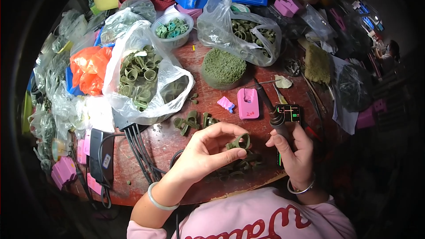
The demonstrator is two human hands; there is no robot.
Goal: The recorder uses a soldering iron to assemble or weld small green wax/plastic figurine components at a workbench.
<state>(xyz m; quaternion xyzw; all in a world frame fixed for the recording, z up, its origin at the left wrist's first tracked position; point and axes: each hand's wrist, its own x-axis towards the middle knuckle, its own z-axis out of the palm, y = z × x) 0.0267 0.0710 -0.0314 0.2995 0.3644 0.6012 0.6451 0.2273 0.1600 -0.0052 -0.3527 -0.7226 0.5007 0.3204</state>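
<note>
Your left hand (201,152) was pinching a small green ring-shaped piece (241,140) between thumb and fingers, its round opening facing up and outward above the near part of the red-brown table (155,148). Your right hand (295,159) was closed around the grip of a dark pen-shaped tool (276,118), with the thumb pressed along its lower end and the shaft slanting up to the left, away from you. The tool and the green piece were near each other but apart.

Below your left hand lay a dim heap (243,166), probably more green pieces, though shadow and your fingers made that hard to tell. Other loose green pieces (188,124) lay just beyond your left hand. Past the tool, to its left, was a pink block (248,114), and behind that stood a tub of crumbly green material (223,68). A white plastic bag (179,77) held many curled green pieces at the left, and a clear bowl (172,42) of teal-green bits stood behind it. A lit screen (291,111) showed just beyond your right hand.
</note>
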